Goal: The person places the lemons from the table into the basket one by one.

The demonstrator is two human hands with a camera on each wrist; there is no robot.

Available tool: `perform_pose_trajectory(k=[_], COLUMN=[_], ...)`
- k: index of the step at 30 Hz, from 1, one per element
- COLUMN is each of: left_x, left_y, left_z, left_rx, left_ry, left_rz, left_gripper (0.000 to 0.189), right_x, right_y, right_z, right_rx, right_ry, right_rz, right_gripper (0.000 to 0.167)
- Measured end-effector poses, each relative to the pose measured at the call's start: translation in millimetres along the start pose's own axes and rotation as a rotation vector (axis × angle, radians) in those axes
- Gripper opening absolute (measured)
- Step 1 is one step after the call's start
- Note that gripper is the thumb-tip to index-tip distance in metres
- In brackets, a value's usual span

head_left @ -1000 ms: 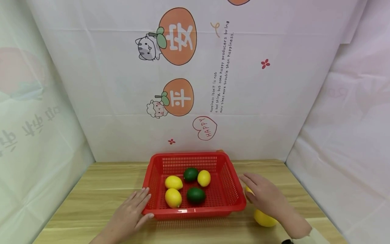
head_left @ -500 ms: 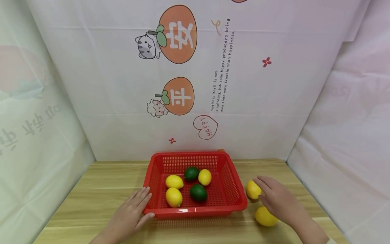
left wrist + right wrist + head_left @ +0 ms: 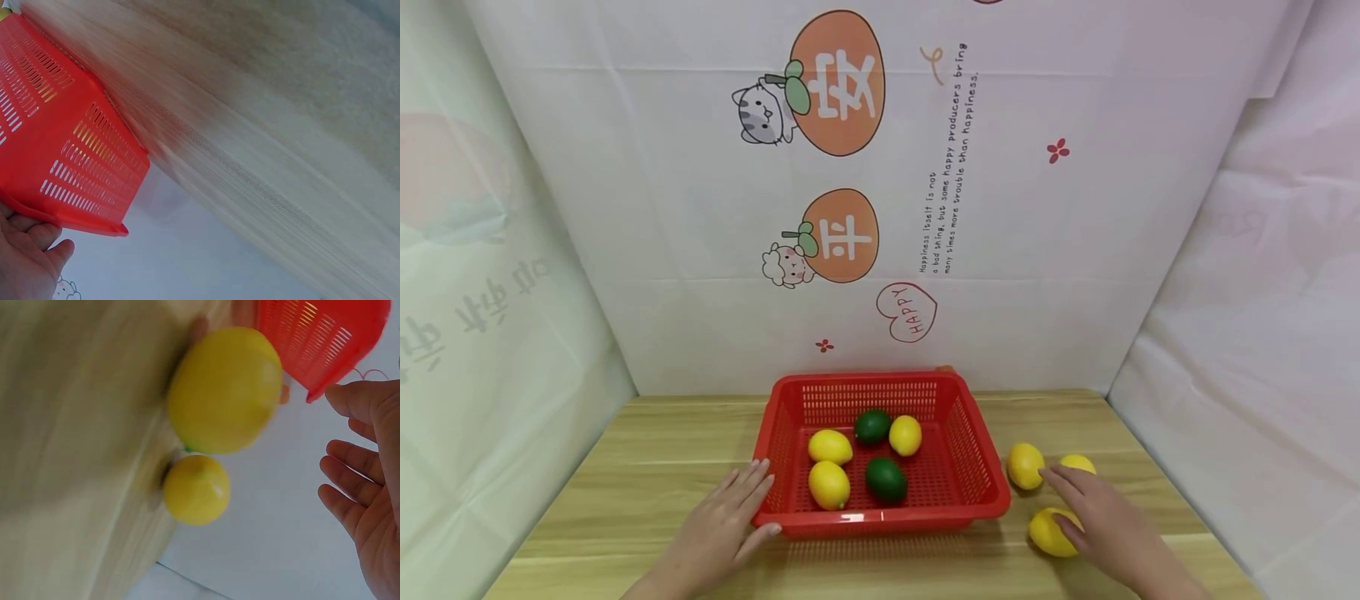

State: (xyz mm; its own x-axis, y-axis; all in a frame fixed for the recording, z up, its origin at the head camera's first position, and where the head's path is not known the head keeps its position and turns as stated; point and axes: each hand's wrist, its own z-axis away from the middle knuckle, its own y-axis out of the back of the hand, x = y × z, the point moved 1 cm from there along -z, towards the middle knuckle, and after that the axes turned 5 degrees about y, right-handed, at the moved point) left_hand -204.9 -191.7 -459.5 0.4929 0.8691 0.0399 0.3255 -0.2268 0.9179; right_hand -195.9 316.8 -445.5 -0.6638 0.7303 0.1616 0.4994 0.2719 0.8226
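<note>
My left hand [image 3: 718, 521] lies with extended fingers against the near left corner of a red plastic basket [image 3: 880, 522]; the left wrist view shows its fingertips at the basket's rim [image 3: 94, 228]. Inside are three lemons, one at the front left [image 3: 830, 486], and two dark green lime-like fruits, the nearer one [image 3: 886, 480] near the middle. To the right of the basket, my right hand [image 3: 1108, 525] hovers above the table, fingers apart and holding nothing. Around it lie three lemons: one near the basket [image 3: 1026, 466], one behind the hand [image 3: 1078, 464], one partly under the thumb [image 3: 1052, 533].
A wood-grain table [image 3: 647, 467] carries the basket. White printed sheets form the back wall [image 3: 1000, 333] and both sides. A small orange thing [image 3: 945, 369] peeks out behind the basket's far rim.
My right hand has drawn away from the basket's right side, moving right and nearer to me, uncovering the lemons there. The nearer green fruit rolled slightly. The left hand stays put.
</note>
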Motion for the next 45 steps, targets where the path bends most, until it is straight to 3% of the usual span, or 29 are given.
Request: perform_pose_trajectory(k=[8,19,45], left_x=[-0.1,1.0,-0.3], left_y=[-0.4,0.0,-1.1], left_z=[-0.3,-0.4,1.3], left_rx=[0.002,-0.025,0.002], left_ry=[0.001,0.019,0.012], left_rz=[-0.002,0.014,-0.002], left_gripper=[0.065,0.065,0.065], right_x=[-6,-11,-12], right_y=[-11,-21,-30], right_z=[19.1,28.5,32.6], right_rx=[-0.123,-0.295,-0.359], right_ry=[-0.086,-0.229,-0.284], right_rz=[0.04,-0.129,-0.19], right_gripper=[0.061,0.064,0.067])
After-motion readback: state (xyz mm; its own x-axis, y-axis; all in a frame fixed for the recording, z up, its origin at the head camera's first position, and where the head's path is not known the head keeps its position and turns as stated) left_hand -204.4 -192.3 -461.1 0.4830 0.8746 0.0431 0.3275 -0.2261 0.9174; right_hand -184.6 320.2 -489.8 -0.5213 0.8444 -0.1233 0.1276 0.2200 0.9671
